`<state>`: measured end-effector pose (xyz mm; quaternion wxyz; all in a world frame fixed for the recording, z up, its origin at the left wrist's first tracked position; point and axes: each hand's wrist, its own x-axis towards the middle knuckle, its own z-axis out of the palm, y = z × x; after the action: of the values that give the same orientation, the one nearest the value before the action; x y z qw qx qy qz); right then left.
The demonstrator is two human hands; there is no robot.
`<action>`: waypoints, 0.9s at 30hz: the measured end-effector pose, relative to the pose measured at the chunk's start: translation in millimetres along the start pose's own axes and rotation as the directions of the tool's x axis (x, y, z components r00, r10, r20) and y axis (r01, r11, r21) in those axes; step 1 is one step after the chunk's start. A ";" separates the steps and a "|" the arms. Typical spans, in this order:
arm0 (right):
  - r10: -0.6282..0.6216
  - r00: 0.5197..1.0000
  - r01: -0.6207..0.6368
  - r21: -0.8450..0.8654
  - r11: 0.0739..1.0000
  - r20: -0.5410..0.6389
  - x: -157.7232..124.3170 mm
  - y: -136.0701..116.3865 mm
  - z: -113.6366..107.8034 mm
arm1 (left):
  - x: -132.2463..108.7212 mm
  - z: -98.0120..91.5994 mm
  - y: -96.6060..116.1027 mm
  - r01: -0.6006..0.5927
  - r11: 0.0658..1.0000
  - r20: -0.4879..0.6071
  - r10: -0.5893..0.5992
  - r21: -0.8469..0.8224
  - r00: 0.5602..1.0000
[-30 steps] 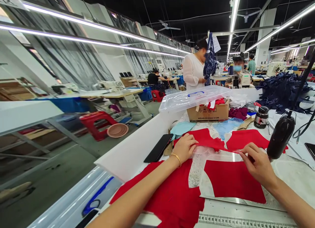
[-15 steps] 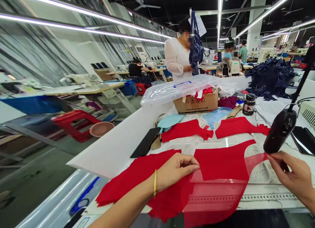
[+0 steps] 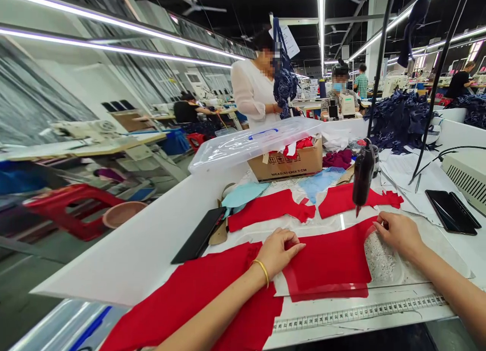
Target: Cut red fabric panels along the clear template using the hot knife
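Observation:
A cut red fabric piece (image 3: 330, 255) lies on the clear sheet on the table, with a thin see-through red layer showing along its lower and right edges. My left hand (image 3: 281, 252), a gold bangle at its wrist, is closed in a pinch at the piece's left upper corner. At its right upper tip, my right hand (image 3: 398, 232) pinches the sheer red fabric between thumb and fingers. Just beyond the piece hangs a black handheld tool (image 3: 363, 176), its tip pointing down, apart from both hands. A stack of red fabric (image 3: 182, 290) lies under and beside my left forearm.
Two red cut pieces (image 3: 271, 208) (image 3: 341, 199) lie farther back. A tape measure (image 3: 341, 313) runs along the front edge. Phones (image 3: 450, 212), a cardboard box (image 3: 288, 164) with a plastic lid (image 3: 254, 143), and navy straps (image 3: 402, 118) surround the area. A person in white stands opposite.
The sheer red fabric, earlier hanging over the front edge, now lies up over the red piece. My right hand has moved left and slightly up. The view has turned right.

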<state>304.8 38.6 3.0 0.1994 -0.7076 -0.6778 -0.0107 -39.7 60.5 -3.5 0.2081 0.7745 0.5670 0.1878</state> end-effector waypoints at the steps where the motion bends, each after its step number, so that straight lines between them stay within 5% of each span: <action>1: 0.010 0.999 -0.010 0.008 1.000 0.032 3.7 -1.8 -0.3 | 1.5 0.4 -0.1 -0.007 1.000 -0.008 0.007 0.019 1.000; 9: 0.054 0.993 -0.063 0.083 0.995 0.102 17.9 1.3 5.8 | 6.3 1.6 -1.3 -0.070 0.988 -0.065 0.080 0.140 0.995; 13: 0.037 0.989 0.013 0.335 0.942 -0.145 13.9 5.5 -0.3 | -8.2 13.5 11.1 -0.219 0.959 -0.114 0.242 0.181 0.964; 16: 0.033 0.908 0.260 0.625 0.736 -0.417 8.5 -2.5 -16.6 | -23.0 29.9 34.2 -0.417 0.888 -0.026 0.430 0.191 0.903; 19: -0.036 0.862 0.418 0.667 0.616 -0.506 5.3 -22.9 -32.2 | -27.8 49.4 64.3 -0.501 0.850 0.129 0.485 0.161 0.865; 24: 0.054 0.919 0.270 0.721 0.638 -0.391 8.0 -52.0 -40.3 | -6.8 80.7 105.4 -0.479 0.861 0.273 0.426 0.171 0.863; 27: 0.157 0.908 0.214 0.751 0.624 -0.389 14.6 -51.4 -45.6 | 9.9 94.7 120.0 -0.461 0.867 0.278 0.403 0.188 0.872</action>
<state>268.2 39.1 62.9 0.6258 -0.5198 -0.5669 0.1295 109.1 27.2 -18.5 0.1261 0.9185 0.3688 0.0665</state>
